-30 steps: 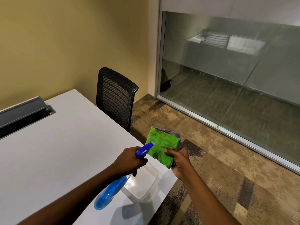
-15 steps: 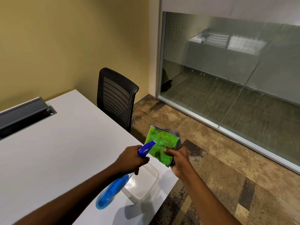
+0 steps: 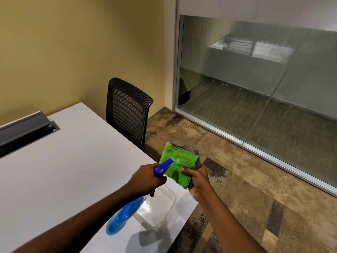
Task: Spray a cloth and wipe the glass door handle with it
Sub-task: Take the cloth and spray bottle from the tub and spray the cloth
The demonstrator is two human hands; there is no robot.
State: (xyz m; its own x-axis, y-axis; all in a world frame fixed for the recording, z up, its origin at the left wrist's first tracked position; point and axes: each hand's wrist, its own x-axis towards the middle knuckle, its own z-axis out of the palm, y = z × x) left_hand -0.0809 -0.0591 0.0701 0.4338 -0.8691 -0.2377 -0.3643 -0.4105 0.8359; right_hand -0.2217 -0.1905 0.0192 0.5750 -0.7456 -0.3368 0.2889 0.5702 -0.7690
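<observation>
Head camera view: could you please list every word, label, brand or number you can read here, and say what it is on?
None can be read.
Spray bottle, in the left hand: no label shows.
Green cloth, in the right hand: no tag shows.
Clear plastic tub, chair, table: no markings show.

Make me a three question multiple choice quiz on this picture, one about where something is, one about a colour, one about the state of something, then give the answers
1. Where is the clear tub?
A. on the table corner
B. on the chair
C. on the carpet

2. What colour is the cloth face?
A. red
B. green
C. white

3. What is the left hand doing?
A. resting flat
B. gripping the spray bottle
C. holding the chair

Answers: 1 A, it sits at the near corner of the table. 2 B, the face toward the nozzle is bright green. 3 B, its fingers wrap the bottle's neck, with the right hand holding the cloth.
</observation>
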